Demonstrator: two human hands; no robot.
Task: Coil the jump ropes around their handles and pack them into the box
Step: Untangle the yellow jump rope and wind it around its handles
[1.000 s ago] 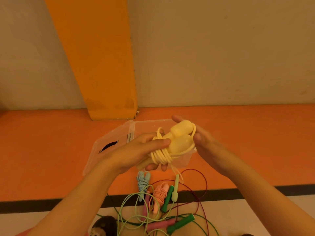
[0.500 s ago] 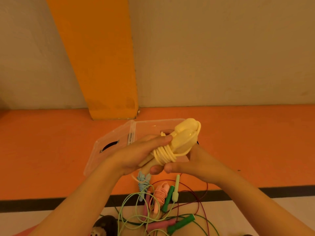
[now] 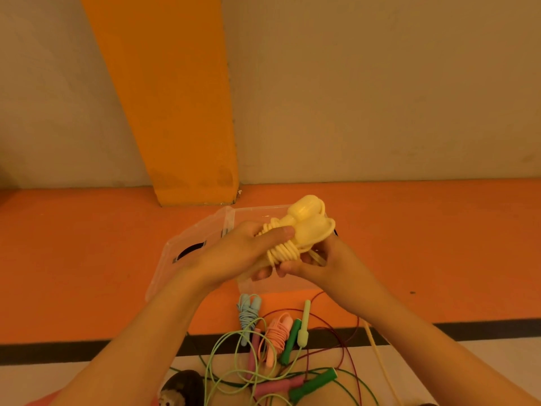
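Observation:
My left hand grips the pale yellow jump rope, its two handles side by side with cord coiled round them. My right hand sits under the bundle and pinches the loose yellow cord; a tail of it runs down past my right forearm. Both hands hover above the clear plastic box, whose lid lies open to its left. On the floor below lie a coiled blue rope, a coiled pink rope, and loose green-handled, pink-handled and light-green ropes, tangled.
An orange pillar and a beige wall stand behind the box. The floor is orange, then a black stripe, then white near me. A dark round object lies at the bottom edge.
My right hand dropped from beside the handle tops to beneath the bundle, carrying the cord round. The bundle tilted up a little; the left hand kept its grip.

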